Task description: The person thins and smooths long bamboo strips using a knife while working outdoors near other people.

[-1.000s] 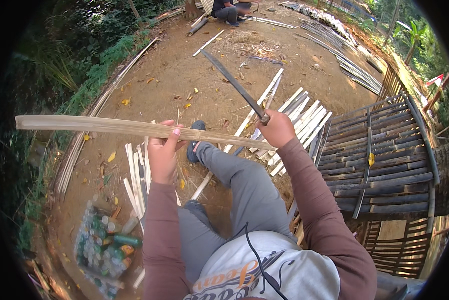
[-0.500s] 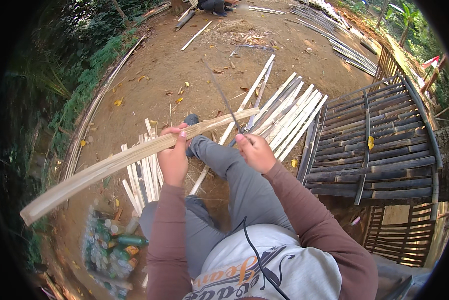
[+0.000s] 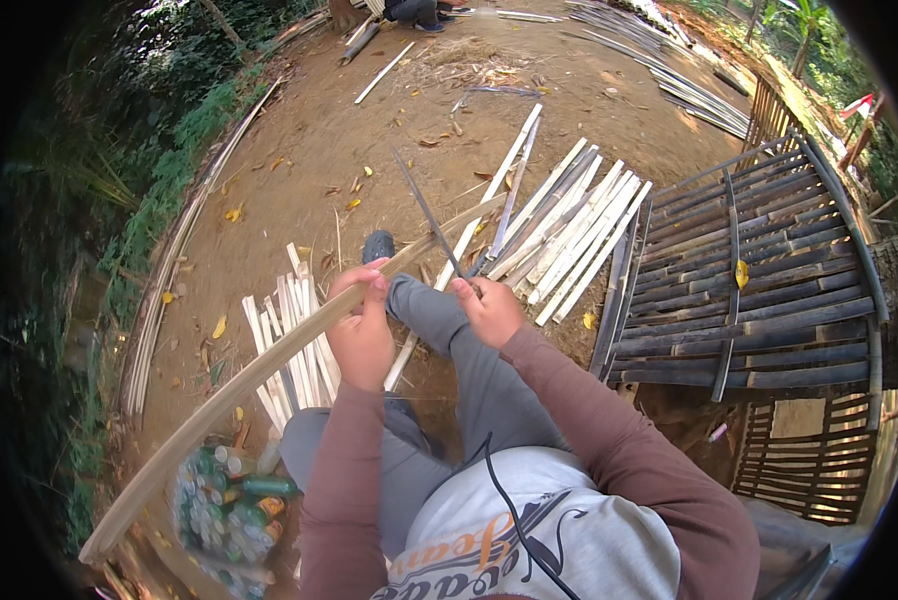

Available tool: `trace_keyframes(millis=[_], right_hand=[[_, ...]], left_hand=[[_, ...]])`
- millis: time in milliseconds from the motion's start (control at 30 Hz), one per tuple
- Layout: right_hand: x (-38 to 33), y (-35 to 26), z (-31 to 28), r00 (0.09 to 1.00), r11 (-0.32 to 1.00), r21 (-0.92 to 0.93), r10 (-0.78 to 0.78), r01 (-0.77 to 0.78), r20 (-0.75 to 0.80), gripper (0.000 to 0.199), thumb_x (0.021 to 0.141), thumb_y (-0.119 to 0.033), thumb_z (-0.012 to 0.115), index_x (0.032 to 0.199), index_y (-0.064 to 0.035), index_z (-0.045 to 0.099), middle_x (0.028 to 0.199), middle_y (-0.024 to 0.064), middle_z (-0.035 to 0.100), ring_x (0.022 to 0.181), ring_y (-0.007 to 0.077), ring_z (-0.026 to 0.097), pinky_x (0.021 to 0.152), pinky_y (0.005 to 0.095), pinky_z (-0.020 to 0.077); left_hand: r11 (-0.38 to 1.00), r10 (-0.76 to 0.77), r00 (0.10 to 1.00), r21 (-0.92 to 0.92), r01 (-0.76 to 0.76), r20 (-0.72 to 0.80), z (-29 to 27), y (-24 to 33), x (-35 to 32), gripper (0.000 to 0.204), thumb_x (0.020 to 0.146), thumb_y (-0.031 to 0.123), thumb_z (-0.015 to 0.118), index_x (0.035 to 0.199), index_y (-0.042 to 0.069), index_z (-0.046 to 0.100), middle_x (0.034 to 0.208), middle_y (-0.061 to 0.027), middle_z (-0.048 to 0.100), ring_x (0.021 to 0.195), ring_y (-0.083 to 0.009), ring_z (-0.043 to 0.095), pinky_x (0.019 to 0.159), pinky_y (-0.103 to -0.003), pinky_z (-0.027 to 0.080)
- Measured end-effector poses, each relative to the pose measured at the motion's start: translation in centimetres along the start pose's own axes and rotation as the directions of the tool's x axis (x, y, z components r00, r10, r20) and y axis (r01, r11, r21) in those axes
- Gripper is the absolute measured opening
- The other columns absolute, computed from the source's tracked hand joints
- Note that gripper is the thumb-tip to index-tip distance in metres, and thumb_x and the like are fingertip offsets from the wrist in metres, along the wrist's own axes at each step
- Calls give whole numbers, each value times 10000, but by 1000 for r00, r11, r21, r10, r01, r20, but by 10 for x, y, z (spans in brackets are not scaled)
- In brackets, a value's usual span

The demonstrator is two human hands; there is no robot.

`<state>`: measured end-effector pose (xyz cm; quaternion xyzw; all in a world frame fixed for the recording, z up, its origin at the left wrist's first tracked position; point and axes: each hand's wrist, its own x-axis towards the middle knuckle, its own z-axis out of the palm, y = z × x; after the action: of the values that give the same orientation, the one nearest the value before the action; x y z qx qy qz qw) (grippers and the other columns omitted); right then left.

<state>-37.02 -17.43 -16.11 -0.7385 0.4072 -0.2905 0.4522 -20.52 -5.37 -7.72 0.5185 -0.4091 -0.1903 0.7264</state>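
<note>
A long pale bamboo strip runs slantwise from the lower left up past my knee. My left hand is closed around it, thumb on top, toward its far end. In my right hand is a knife with a long, thin dark blade pointing up and away to the left. Its handle is mostly hidden in my fist. The blade crosses the strip beyond my left hand, and whether it touches the wood I cannot tell. My legs in grey trousers lie beneath both hands.
Split bamboo strips lie in a pile ahead to the right, with another bundle left of my knee. A slatted bamboo bench stands at the right. Plastic bottles are heaped at lower left. Another person crouches far ahead.
The strip's near end has swung down and slightly right, so it slopes more steeply. My right hand and the knife have shifted a little left, nearer my left hand.
</note>
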Motion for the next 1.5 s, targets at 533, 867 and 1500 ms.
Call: trace_keyframes(millis=[533, 867, 1500], right_hand=[[63, 67, -51, 867, 689, 684, 469, -240, -168, 454, 971, -465, 730, 1023, -27, 624, 794, 92, 681, 471, 117, 477, 449, 301, 432], [60, 11, -24, 933, 364, 929, 355, -76, -63, 360, 956, -317, 779, 1109, -27, 631, 1071, 97, 719, 613, 123, 540, 594, 316, 516], [55, 12, -29, 949, 352, 931, 313, -98, -18, 187, 955, -183, 761, 889, -101, 606, 891, 55, 645, 755, 201, 639, 749, 387, 566]], left_hand=[[946, -187, 961, -303, 120, -203, -50, 15, 15, 206, 1054, 96, 614, 1238, 55, 532, 1301, -188, 635, 1180, -244, 665, 998, -320, 602], [886, -307, 935, -412, 213, -178, -14, 5, 8, 215, 1050, 68, 607, 1253, 50, 540, 1297, -171, 632, 1195, -235, 648, 991, -343, 602], [608, -713, 517, 51, 792, 474, -11, 15, -71, 629, 1054, 207, 626, 1562, -23, 333, 1449, -172, 554, 1210, -247, 644, 933, -380, 581]])
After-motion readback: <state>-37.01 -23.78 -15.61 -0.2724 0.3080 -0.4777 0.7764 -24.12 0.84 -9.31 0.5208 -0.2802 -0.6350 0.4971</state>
